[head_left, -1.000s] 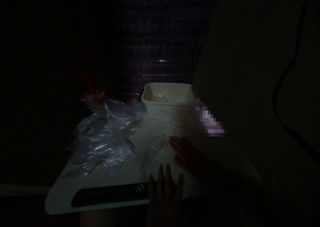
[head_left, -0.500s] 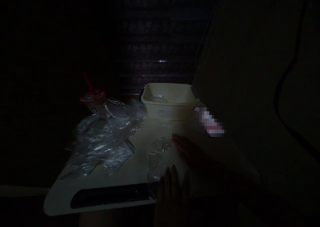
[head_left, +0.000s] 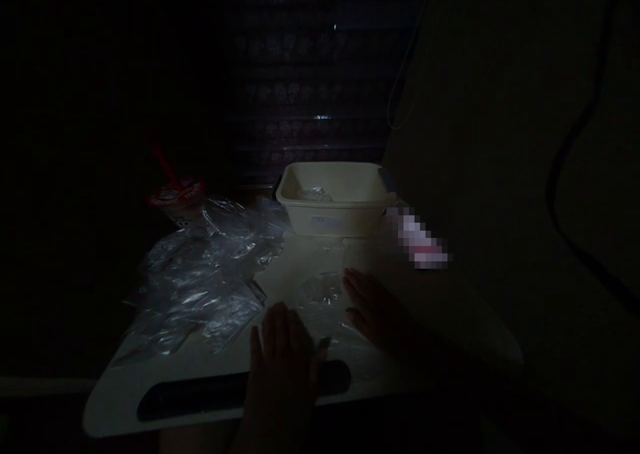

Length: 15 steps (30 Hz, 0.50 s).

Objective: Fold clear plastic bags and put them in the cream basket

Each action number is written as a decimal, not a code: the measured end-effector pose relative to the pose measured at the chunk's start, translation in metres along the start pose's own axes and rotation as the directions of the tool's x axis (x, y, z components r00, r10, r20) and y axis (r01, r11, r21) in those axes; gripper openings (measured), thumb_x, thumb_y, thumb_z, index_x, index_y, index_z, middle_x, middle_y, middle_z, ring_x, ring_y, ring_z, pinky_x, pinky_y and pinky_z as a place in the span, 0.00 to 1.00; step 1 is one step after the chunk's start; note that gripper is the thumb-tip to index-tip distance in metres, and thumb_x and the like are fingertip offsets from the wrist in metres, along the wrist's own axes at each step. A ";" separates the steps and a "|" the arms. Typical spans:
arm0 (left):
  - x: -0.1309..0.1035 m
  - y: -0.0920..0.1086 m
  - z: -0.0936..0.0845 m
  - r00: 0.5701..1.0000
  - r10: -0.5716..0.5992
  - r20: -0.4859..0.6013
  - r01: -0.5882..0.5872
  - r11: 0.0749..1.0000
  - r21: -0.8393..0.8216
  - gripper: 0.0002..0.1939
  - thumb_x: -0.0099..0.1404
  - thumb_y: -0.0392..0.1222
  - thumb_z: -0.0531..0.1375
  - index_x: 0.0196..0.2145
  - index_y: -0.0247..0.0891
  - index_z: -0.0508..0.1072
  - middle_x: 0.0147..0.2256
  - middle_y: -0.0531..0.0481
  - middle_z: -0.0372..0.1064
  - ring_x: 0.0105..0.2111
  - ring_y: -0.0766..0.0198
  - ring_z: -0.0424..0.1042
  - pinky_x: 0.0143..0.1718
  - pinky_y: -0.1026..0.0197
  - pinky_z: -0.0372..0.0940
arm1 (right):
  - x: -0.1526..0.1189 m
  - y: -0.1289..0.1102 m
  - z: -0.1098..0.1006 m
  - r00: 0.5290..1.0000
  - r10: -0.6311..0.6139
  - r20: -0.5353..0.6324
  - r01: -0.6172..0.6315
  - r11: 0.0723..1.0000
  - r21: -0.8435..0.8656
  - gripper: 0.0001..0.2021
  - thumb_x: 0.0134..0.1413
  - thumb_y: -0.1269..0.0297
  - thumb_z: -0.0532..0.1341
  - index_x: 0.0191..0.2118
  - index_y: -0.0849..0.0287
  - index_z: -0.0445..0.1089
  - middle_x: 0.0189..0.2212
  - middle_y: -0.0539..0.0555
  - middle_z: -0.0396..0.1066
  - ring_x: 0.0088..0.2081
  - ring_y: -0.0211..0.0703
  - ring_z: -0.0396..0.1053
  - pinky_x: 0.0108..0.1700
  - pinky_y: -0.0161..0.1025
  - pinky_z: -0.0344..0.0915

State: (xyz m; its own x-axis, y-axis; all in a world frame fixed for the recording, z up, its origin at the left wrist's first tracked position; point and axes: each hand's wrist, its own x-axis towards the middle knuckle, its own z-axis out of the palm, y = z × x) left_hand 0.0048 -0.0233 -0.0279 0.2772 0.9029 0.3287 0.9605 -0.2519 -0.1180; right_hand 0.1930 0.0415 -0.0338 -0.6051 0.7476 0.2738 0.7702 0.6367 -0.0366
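Dim light leaves much of the scene dark. My left hand (head_left: 283,351) lies palm down near the front of the white table (head_left: 120,394), its fingers stretched forward above the dark slot. To the right, my right hand (head_left: 375,307) rests on the tabletop with fingers extended and apart. Close to its fingertips lies a piece of clear plastic film (head_left: 325,289), perhaps a small bag. Its edges blend into the table, and more film seems to reach under my right hand. Neither hand visibly grasps anything.
A heap of clear plastic bags (head_left: 205,287) covers the table's left side. Behind it stands a cup (head_left: 177,197) with a red straw. A cream tub (head_left: 330,217) holding some clear plastic sits at the back. A blurred-out pink and white item (head_left: 423,241) lies right.
My left hand has moved left, away from the right hand, and lies flat over the slot. My right hand stays nearly in place. The view has shifted slightly.
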 end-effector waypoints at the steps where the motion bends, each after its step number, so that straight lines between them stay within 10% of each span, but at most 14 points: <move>1: 0.000 -0.005 -0.002 1.000 -0.029 -0.005 0.030 0.999 0.028 0.25 0.60 0.45 0.43 0.47 0.21 0.59 0.50 0.27 0.52 0.52 0.41 0.45 0.47 0.39 0.45 | 0.000 0.000 -0.001 1.000 -0.002 0.004 0.002 1.000 0.004 0.21 0.52 0.64 0.46 0.51 0.70 0.53 0.52 0.63 0.51 0.54 0.49 0.46 0.52 0.48 0.50; 15: 0.005 0.014 0.003 0.973 0.228 0.036 -0.217 0.957 -0.194 0.28 0.59 0.48 0.46 0.51 0.23 0.53 0.52 0.32 0.49 0.54 0.51 0.44 0.48 0.50 0.52 | 0.001 0.007 -0.025 0.938 -0.331 0.107 0.288 0.911 0.294 0.17 0.52 0.66 0.47 0.49 0.62 0.57 0.50 0.54 0.58 0.53 0.39 0.49 0.54 0.42 0.46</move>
State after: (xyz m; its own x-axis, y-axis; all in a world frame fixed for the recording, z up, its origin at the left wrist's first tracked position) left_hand 0.0197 -0.0213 -0.0305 0.4878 0.8336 0.2593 0.8634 -0.5045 -0.0020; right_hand 0.2026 0.0415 -0.0100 -0.8436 0.5106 0.1664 0.4684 0.8511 -0.2371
